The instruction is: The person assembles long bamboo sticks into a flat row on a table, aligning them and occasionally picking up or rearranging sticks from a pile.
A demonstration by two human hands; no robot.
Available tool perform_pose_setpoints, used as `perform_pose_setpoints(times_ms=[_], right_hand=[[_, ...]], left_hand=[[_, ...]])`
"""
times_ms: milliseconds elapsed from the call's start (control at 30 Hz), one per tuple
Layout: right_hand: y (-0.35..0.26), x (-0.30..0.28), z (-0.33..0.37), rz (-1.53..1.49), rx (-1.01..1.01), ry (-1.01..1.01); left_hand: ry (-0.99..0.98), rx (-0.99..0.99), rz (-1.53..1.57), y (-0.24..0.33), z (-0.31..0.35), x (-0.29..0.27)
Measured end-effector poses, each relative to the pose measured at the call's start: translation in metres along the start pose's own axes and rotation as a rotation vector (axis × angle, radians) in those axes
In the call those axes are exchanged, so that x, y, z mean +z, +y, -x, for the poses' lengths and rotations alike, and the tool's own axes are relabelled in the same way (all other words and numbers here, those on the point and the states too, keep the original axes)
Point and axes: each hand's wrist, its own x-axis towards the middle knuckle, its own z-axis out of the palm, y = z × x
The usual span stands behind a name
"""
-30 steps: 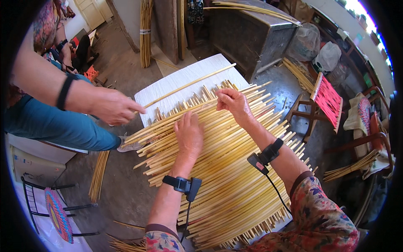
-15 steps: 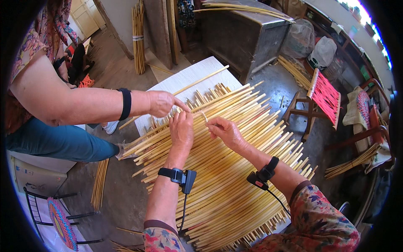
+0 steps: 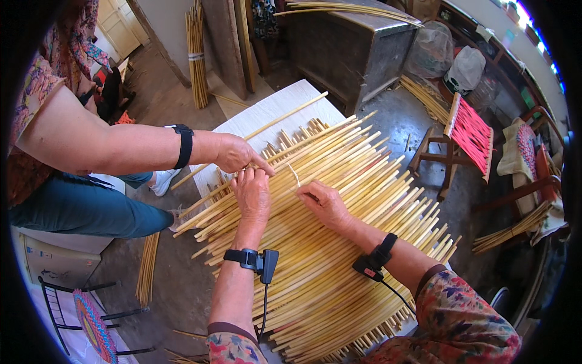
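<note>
A wide mat of yellow plant stalks [image 3: 327, 261], laid side by side, spreads in front of me. My right hand [image 3: 326, 205] pinches the near end of a thin white cord [image 3: 294, 176], which runs over the stalks at the far side. Bent over the far stalks, my left hand [image 3: 252, 195] is closed on them; its fingertips are partly hidden. A co-worker's hand [image 3: 236, 153] comes in from the left and touches the far stalks with an extended finger, right beside my left fingers.
Under the mat lies a white board [image 3: 279, 100], with one loose stalk [image 3: 291, 114] across it. A red-woven folding stool [image 3: 470, 133] stands at right, a dark chest [image 3: 339, 51] behind. Stalk bundles [image 3: 147, 267] lie on the floor. The co-worker's leg [image 3: 91, 206] is at left.
My left hand has shifted slightly left and down. My right hand has moved a little down and toward me, and more of the cord shows. The co-worker's hand stays nearly in place.
</note>
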Motion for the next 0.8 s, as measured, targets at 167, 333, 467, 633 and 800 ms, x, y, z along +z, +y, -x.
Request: perform_pose_setpoints(times_ms=[167,333,467,633,800], right_hand=[[0.004,0.002,0.000,0.017,-0.048,0.002],[0.003,0.004,0.000,0.052,-0.059,0.020],[0.002,0.004,0.000,0.049,-0.068,0.013],[-0.001,0.002,0.000,0.024,-0.022,-0.001],[-0.003,0.003,0.000,0.025,-0.014,0.008]], left_hand=[[-0.057,-0.056,0.001,0.003,-0.003,0.000],[-0.095,-0.096,0.116,-0.007,-0.003,0.011],[-0.132,-0.191,0.296,-0.014,-0.004,0.016],[-0.170,-0.188,0.333,-0.014,-0.006,0.009],[-0.066,-0.178,0.298,-0.022,-0.004,0.014]])
